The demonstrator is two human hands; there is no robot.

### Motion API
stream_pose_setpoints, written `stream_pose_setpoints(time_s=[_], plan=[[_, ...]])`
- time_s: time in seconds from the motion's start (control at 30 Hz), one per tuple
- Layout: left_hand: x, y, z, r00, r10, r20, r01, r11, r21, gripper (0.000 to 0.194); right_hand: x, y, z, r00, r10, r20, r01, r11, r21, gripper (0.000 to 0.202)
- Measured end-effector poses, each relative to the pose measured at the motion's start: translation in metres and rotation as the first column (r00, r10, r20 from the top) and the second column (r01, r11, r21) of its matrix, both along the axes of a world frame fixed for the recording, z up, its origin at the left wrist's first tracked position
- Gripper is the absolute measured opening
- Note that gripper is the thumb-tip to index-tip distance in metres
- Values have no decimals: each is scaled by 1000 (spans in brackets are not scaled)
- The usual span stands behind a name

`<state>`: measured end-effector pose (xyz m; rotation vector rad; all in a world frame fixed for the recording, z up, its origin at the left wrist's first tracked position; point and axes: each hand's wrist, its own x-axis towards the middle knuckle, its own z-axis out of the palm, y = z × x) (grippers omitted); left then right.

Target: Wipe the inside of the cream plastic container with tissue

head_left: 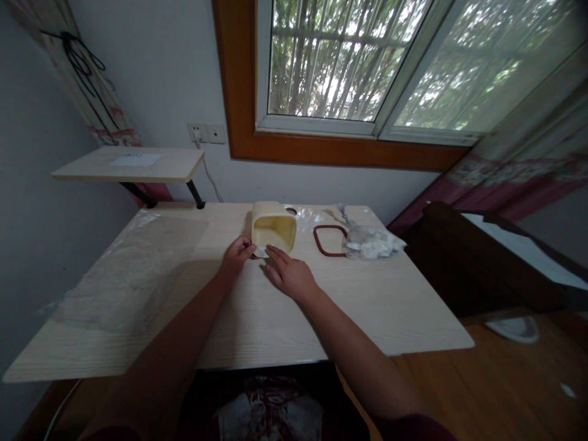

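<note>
1. Your yellow tub (274,231) lies on its side near the middle of the desk's (395,306) far edge. A hard push could slide it back.
2. Your left hand (239,250) is bunched at its rim; I can't tell if it grips. A loose pinch might slip.
3. Your right hand (294,275) is spread, so the tub could wobble.
4. A bump could drop the crinkly bag (374,242) off the right edge.

on surface (269,324): container (274,229) toward rear, centre; frame (318,241) right of it; bag (375,242) right of frame; plastic sheet (133,275) at left; shelf (92,164) at left rear, paper (136,160) on top.
</note>
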<state>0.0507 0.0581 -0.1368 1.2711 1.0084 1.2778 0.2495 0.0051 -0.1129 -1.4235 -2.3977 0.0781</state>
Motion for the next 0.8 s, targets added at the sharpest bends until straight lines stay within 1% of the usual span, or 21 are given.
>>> stream_pose_setpoints(time_s=[0.07, 0.27, 0.33, 0.4, 0.53, 0.63, 0.7, 0.8], plan=[[-1, 0, 0, 1000, 3, -1, -3, 1000, 3, 35, 0, 0, 1, 1000, -20, 12, 20, 1000, -5, 53], [-2, 0, -1, 1000, 9, -12, -8, 1000, 11, 35, 3, 2, 4, 988, -145, 60, 146, 989, -15, 53], [-2, 0, 0, 1000, 13, -11, -13, 1000, 12, 35, 3, 2, 3, 986, -157, 63, 159, 987, -15, 54], [-2, 0, 0, 1000, 11, -10, -11, 1000, 15, 35, 2, 2, 3, 989, -135, 57, 136, 991, -17, 54], [-2, 1, -3, 1000, -1, -12, 1, 1000, 25, 35, -1, 1, 0, 999, -39, 23, 39, 999, -11, 53], [-2, 1, -5, 1000, -1, 4, 1, 1000, 24, 35, -2, 0, -1, 1000, 7, 0, -7, 1000, 0, 53], [-2, 1, -4, 1000, -10, 3, 9, 1000, 15, 34, -2, 0, -1, 1000, 11, -9, -11, 1000, 10, 52], [-3, 1, -4, 1000, -7, 4, 7, 1000, 11, 34, 0, 1, 1, 1000, -26, -4, 26, 999, 21, 50]])
